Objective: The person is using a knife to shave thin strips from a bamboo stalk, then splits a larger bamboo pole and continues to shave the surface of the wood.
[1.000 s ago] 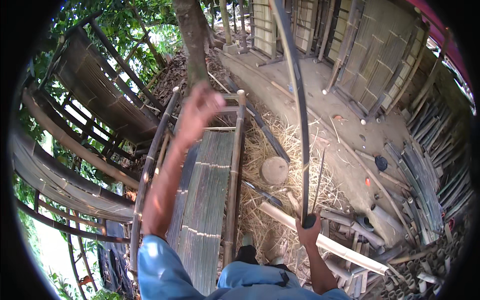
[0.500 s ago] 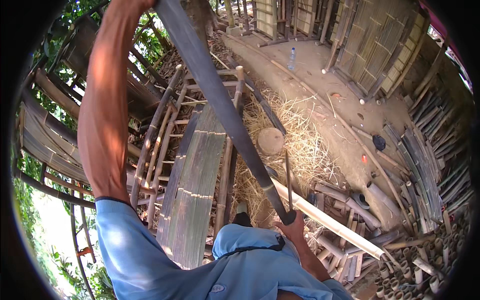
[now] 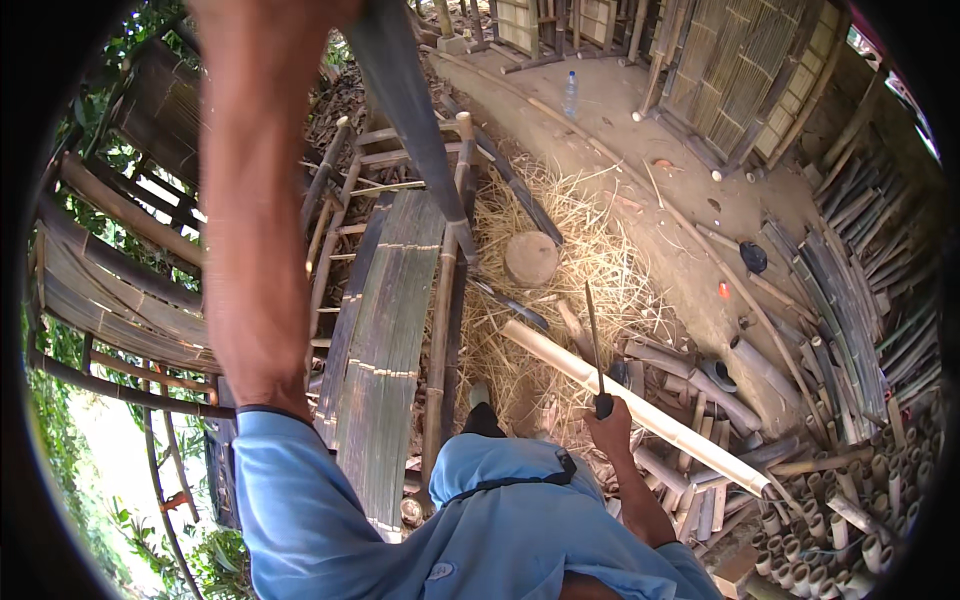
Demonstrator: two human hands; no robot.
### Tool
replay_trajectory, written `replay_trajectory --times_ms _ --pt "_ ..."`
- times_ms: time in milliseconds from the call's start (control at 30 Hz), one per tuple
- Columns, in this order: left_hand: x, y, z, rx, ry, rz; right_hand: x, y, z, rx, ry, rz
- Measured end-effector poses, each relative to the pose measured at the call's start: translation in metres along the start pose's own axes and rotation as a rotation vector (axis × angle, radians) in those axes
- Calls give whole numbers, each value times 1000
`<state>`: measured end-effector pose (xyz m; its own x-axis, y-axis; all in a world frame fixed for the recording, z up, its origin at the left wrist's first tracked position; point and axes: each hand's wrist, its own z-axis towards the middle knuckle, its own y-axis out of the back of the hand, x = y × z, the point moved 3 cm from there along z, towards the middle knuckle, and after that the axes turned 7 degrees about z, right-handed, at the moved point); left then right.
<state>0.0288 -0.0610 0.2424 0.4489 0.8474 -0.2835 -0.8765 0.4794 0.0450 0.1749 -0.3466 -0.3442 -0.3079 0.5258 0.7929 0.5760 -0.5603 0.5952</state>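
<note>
My left forearm (image 3: 255,220) stretches up to the top edge, where my left hand (image 3: 290,12) is blurred and mostly cut off. From it hangs a long dark piece of bamboo (image 3: 405,105), slanting down to the right; its lower end is over the far part of the bench. My right hand (image 3: 612,430) is closed round the black handle of a knife (image 3: 594,340), whose narrow blade points up and away. Just beyond that hand, a split length of bamboo (image 3: 640,402) lies slanting with its pale inside showing.
A bamboo-slat bench (image 3: 385,340) runs along my left. Straw-like shavings (image 3: 600,240) surround a round wooden block (image 3: 531,259). Bamboo offcuts (image 3: 700,390) lie at right, near stacked cut tubes (image 3: 820,540). A plastic bottle (image 3: 571,95) stands on the dirt beyond.
The dark bamboo has moved up and away with my left arm; its lower end has left my right hand's side. My right hand has shifted slightly right with the knife.
</note>
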Motion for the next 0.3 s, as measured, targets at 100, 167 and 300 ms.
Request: replay_trajectory --times_ms 100,167,300 --pt "49 -5 -38 -210 20 246 -4 12 8 -15 -31 4" --pt "76 -15 -61 -290 69 180 0 14 9 -23 -20 42" --pt "140 -4 -101 -250 87 122 45 16 28 64 22 157"
